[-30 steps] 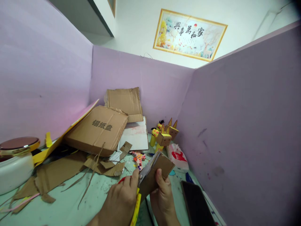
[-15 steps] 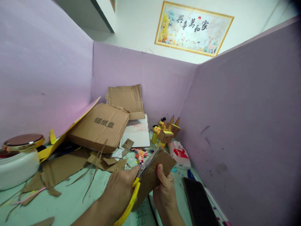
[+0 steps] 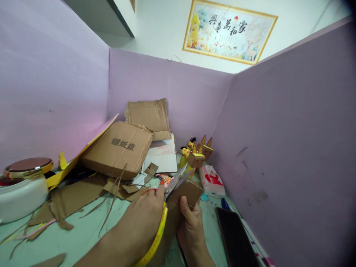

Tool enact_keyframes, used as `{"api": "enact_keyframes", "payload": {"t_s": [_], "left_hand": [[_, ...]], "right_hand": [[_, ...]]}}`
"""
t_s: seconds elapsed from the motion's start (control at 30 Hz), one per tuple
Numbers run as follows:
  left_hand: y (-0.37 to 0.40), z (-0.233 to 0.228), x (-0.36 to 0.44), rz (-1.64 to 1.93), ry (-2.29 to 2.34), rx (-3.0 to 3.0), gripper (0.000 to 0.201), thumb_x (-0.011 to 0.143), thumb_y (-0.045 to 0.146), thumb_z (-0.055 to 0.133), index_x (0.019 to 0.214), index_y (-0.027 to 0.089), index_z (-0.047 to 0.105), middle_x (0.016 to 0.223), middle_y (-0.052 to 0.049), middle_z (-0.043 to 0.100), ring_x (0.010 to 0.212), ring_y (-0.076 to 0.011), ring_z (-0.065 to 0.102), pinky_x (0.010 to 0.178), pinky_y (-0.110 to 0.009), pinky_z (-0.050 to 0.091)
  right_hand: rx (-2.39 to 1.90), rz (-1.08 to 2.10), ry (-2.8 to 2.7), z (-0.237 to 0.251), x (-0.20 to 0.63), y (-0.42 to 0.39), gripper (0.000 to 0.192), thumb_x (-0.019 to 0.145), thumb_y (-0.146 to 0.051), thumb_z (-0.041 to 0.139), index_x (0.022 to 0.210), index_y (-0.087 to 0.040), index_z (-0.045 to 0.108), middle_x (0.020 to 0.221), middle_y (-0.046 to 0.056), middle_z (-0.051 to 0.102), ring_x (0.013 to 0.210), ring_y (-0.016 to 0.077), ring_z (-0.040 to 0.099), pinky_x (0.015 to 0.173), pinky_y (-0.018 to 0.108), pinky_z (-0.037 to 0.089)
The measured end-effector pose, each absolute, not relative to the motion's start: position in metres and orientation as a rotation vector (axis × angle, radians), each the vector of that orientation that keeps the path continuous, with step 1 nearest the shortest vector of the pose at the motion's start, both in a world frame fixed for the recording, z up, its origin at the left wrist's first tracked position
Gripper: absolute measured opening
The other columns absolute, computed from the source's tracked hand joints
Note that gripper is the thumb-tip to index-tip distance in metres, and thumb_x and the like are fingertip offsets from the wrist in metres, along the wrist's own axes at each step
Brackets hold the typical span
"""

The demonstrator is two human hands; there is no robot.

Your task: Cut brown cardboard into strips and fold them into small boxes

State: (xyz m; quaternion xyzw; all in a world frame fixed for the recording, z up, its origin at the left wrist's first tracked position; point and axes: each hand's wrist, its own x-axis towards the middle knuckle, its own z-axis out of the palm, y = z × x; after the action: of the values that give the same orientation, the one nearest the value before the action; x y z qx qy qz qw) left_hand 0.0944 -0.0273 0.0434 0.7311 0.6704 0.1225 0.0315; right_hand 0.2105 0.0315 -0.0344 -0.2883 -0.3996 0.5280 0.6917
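Note:
My left hand (image 3: 146,215) is closed around scissors (image 3: 174,184) with a bit of red handle showing. Their metal blades stand apart, pointing up and away at the top left edge of a brown cardboard piece (image 3: 172,211). That cardboard is pinched in my right hand (image 3: 191,226), its thumb on the near face and the other fingers behind. A curved yellow strip with faint printing (image 3: 157,237) runs down beside my left wrist; I cannot tell what it is fixed to. The lower end of the cardboard is partly hidden by my left hand and the strip.
Cardboard scraps (image 3: 78,196) and a flattened carton (image 3: 119,148) lie left. Behind stand small yellow figures with cardboard box heads (image 3: 196,160). A tissue pack (image 3: 213,181) and a dark phone (image 3: 235,237) are right. A white pot (image 3: 22,196) stands far left. Purple walls enclose the table.
The scissor blades have opened wider and show above the cardboard edge. Both hands and the cardboard have shifted slightly left, and the cardboard's top has dropped a little.

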Motion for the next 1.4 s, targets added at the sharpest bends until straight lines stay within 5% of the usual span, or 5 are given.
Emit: {"api": "enact_keyframes", "payload": {"t_s": [0.3,0.83,1.13,1.27,1.4], "left_hand": [[-0.026,0.056,0.102,0.355,2.106,2.252,0.025,0.088,0.024,0.037,0.106,0.016,0.053,0.089,-0.011,0.067,0.082,-0.0249,0.065,0.068,-0.034,0.049],[-0.018,0.028,0.095,0.448,2.069,2.392,0.023,0.086,0.022,0.034,0.094,0.014,0.054,0.081,-0.012,0.066,0.073,-0.0264,0.064,0.062,-0.035,0.048],[-0.024,0.015,0.055,0.841,2.183,2.001,0.033,0.09,0.037,0.024,0.094,0.02,0.052,0.069,-0.006,0.067,0.068,-0.022,0.066,0.056,-0.026,0.041],[-0.042,0.013,0.01,0.34,2.292,2.129,0.03,0.086,0.037,0.03,0.1,0.021,0.051,0.072,-0.008,0.069,0.069,-0.0301,0.065,0.056,-0.032,0.038],[-0.055,-0.001,-0.023,0.034,2.166,2.104,0.02,0.08,0.026,0.035,0.084,0.02,0.054,0.079,-0.01,0.067,0.075,-0.0295,0.063,0.059,-0.032,0.038]], "right_hand": [[-0.615,1.249,-0.903,-0.033,0.209,0.028,0.052,0.065,-0.04,0.07,0.111,-0.02,0.058,0.092,0.006,0.07,0.093,0.0246,0.062,0.086,0.04,0.047],[-0.615,1.27,-0.91,-0.038,0.208,0.029,0.051,0.068,-0.037,0.068,0.114,-0.019,0.056,0.089,0.006,0.071,0.094,0.0242,0.062,0.087,0.041,0.046],[-0.639,1.614,-0.694,-0.033,0.213,0.035,0.043,0.063,-0.035,0.073,0.103,-0.022,0.063,0.093,0.003,0.072,0.083,0.0231,0.066,0.077,0.038,0.051],[-0.638,1.687,-0.527,-0.029,0.218,0.043,0.036,0.062,-0.032,0.075,0.096,-0.026,0.065,0.081,-0.002,0.073,0.07,0.019,0.067,0.075,0.036,0.052],[-0.635,1.751,-0.393,-0.023,0.223,0.047,0.029,0.059,-0.032,0.076,0.085,-0.023,0.067,0.071,-0.002,0.073,0.065,0.0199,0.067,0.072,0.037,0.053]]}}
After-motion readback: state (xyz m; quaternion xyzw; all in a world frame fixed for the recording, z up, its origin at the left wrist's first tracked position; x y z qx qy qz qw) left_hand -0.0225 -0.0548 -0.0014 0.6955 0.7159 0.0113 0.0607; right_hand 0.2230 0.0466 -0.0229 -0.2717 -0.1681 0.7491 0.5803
